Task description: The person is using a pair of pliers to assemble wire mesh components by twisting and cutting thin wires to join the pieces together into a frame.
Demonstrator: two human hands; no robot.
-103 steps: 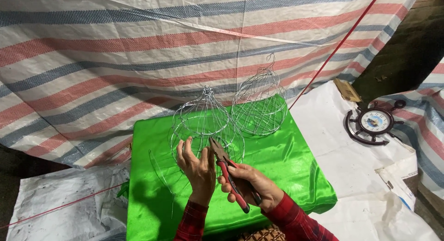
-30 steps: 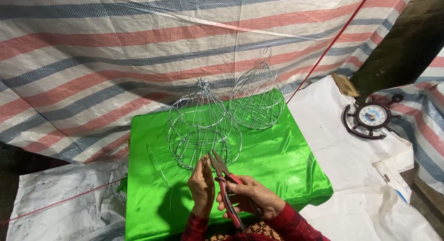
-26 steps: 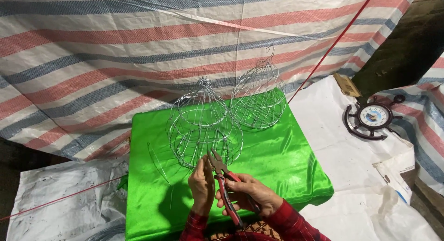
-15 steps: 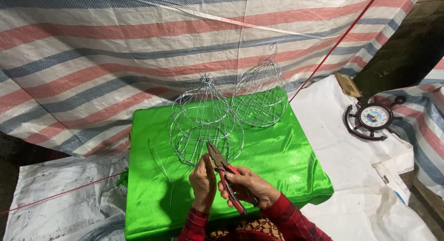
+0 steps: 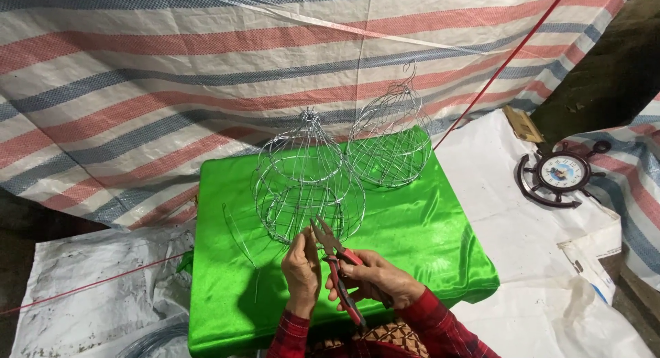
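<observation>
Gripping red-handled pliers (image 5: 338,265), right hand (image 5: 375,281) has edged nearer wire cage (image 5: 307,186); left hand (image 5: 301,269) pinches wire

A cloth-covered table (image 5: 412,241) stands before the hanging tarp (image 5: 172,90), and two wire cages sit on it: the nearer cage (image 5: 306,186) toward the middle, the farther cage (image 5: 390,141) behind it to the right. At the near edge the left hand (image 5: 301,269) and the right hand (image 5: 371,281) are side by side, the pliers (image 5: 335,258) in the right, their tips at the nearer cage's lower rim. A loose wire (image 5: 237,238) lies on the cloth to the left, and a ship's-wheel clock (image 5: 562,172) lies on sheeting (image 5: 509,214) right of the table.
</observation>
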